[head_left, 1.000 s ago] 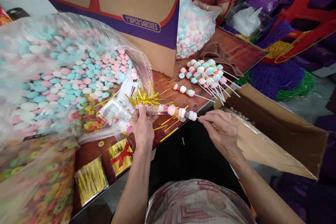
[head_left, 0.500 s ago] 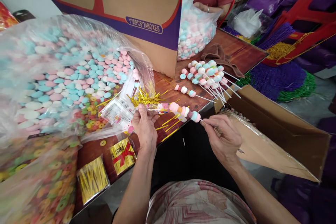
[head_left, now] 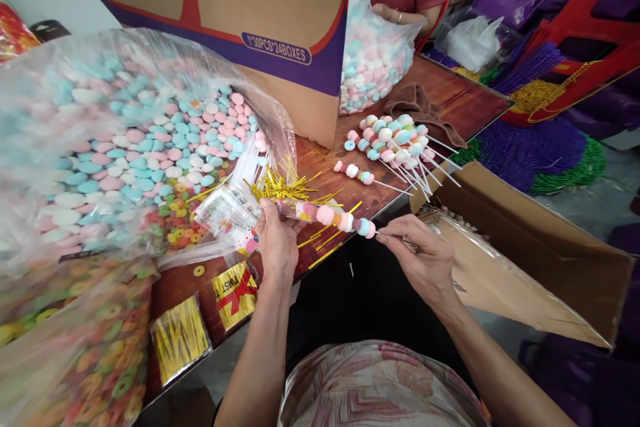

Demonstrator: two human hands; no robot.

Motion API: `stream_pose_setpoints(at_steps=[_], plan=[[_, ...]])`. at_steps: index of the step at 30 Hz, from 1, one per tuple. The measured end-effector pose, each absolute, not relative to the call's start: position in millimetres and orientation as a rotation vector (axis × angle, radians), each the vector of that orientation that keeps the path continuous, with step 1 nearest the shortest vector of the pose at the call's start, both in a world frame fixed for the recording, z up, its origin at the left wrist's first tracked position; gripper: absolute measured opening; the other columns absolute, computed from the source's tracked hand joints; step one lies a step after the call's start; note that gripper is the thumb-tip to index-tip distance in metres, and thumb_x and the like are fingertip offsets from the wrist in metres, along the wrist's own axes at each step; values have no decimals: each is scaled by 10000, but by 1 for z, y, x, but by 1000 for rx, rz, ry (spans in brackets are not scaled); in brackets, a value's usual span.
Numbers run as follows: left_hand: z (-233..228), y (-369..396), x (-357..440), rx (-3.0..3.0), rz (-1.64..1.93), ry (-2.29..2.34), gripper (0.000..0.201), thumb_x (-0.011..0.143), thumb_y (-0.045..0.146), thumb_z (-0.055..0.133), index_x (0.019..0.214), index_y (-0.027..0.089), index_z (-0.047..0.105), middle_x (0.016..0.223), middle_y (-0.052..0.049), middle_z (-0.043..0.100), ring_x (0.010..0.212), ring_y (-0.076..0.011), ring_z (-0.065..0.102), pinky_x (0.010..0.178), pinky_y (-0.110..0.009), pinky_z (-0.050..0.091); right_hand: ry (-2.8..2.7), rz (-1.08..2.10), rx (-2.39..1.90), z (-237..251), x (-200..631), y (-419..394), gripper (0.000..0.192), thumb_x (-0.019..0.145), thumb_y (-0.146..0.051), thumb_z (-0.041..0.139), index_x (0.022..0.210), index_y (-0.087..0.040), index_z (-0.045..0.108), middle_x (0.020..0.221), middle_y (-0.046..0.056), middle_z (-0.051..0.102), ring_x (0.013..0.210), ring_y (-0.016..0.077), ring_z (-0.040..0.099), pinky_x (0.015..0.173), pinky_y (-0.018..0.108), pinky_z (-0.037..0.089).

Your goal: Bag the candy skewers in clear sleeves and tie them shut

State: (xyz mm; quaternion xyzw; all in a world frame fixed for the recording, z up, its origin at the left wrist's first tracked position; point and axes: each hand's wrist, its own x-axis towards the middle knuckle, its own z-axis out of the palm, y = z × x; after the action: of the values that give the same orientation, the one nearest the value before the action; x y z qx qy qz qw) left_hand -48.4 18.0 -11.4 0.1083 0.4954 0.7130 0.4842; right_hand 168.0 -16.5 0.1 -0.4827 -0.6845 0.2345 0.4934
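Item list, L to R. Far left of frame: big clear bag of pastel candy discs, w/ a bag of coloured ring candies below it at lower left. Lower left-centre, on the table edge: two packs of gold twist ties, one w/ a red cross label. Centre: loose gold twist ties fanned out on the wood, small printed clear sleeves just beside them. Your left hand is closed, thumb and fingers pinching the open end of a clear sleeve at frame centre. Candy skewer sits mid-frame between both hands, pink/white/blue pieces, tip end already in the sleeve mouth. Your right hand is closed in a fingertip pinch on the skewer's stick end, right of centre. Tip: keep the sleeve mouth pinched wide, hold the stick level w/ the sleeve, feed straight so the pieces don't snag the film. Upper centre: large printed carton. Upper right of centre: pile of finished skewers, a brown cloth touching it, 2nd candy bag, a co-worker's hand on it. Right: open carton w/ plastic liner.
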Motion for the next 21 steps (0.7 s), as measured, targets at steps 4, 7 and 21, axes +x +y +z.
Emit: stream_pose_setpoints(at_steps=[4, 7, 21], plan=[[-11, 18, -49, 274, 1733, 1181, 370, 787, 515, 703, 823, 157, 612, 804, -49, 700, 729, -169, 680, 706, -326, 563, -1713, 593, -1179, 4, 174, -13, 66, 863, -177, 684, 824, -225, 707, 782, 13, 668, 737, 163, 626, 678, 325, 453], [-12, 18, -49, 273, 1738, 1177, 374, 772, 511, 716, 799, 159, 590, 757, -27, 681, 676, -156, 668, 685, -319, 562, -1782, 470, -1187, 5, 177, -12, 70, 869, -166, 677, 851, -229, 702, 794, 13, 674, 749, 164, 630, 680, 327, 436], [-13, 16, -43, 410, 1821, 1370, 499, 753, 653, 653, 756, 173, 515, 731, -6, 588, 656, -140, 610, 616, -286, 525, -1993, -96, -1112, 14, 175, -18, 134, 840, -86, 690, 855, -217, 669, 772, 13, 675, 695, 149, 621, 684, 339, 375]])
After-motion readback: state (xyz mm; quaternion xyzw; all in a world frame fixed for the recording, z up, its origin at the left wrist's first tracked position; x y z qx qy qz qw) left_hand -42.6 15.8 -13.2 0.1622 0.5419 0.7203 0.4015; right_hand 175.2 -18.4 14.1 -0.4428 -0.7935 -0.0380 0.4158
